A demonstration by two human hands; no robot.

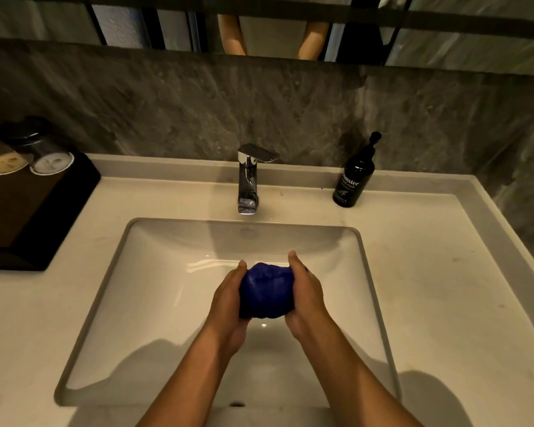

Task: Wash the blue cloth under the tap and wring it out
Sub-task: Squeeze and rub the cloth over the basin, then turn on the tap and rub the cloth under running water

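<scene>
Balled blue cloth (265, 291) over basin (154, 291)

two bare forearms, no sleeves reaching the wrists. the left hand (228, 298) and the right hand (305, 291) wear no gloves, rings, watch or bracelet. thumbs and fingers are uncovered; nails look short and plain.

blue cloth (265, 291): soft fabric, matt, bunched and creased
tap (248, 177): polished chrome metal, mirror-glossy
sink (154, 272): smooth white ceramic, glossy
desk (438, 272): pale stone, smooth, low sheen
bottle (353, 180), back right corner: dark, glossy
wall (167, 112): grey stone, rough
</scene>
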